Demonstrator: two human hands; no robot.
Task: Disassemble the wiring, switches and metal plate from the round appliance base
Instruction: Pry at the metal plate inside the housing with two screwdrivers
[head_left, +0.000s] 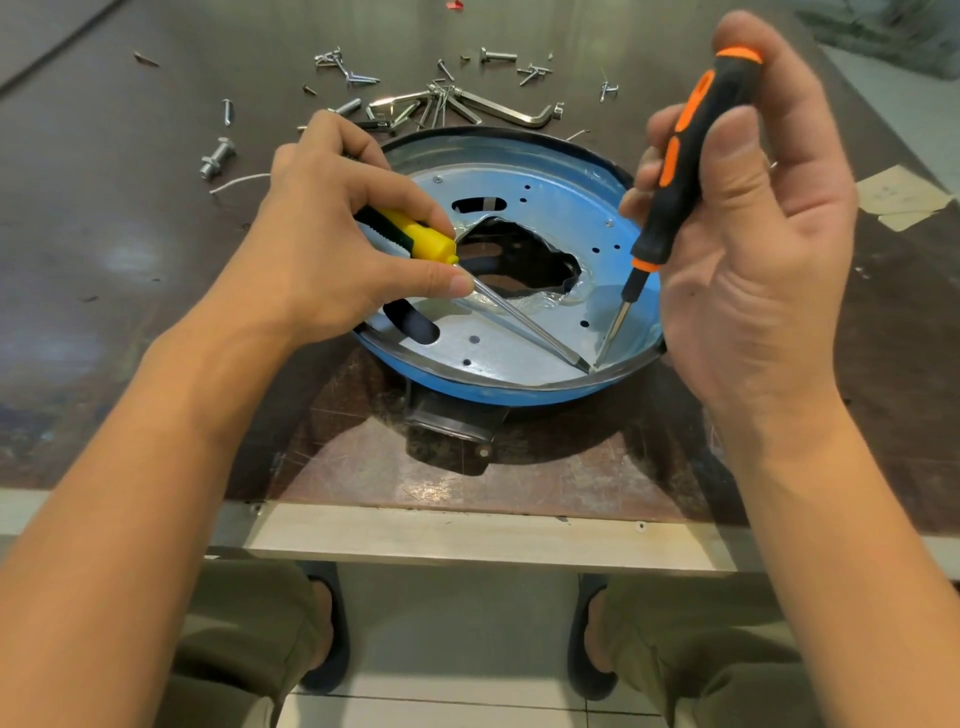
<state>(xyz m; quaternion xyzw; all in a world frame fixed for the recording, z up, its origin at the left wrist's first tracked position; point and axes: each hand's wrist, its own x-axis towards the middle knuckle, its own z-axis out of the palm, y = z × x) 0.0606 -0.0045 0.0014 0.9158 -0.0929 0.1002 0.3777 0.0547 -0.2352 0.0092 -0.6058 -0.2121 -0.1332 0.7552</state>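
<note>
Head view: left hand grips yellow screwdriver, right hand grips orange screwdriver

My left hand grips a yellow-handled screwdriver, my right hand a black-and-orange screwdriver; their 2 tips sit close together at the near rim of the round blue appliance base.

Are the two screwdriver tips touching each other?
Cannot tell. The head view shows the yellow screwdriver and orange screwdriver converging at the plate's near edge, but too small to show contact or a gap between tips.
</note>
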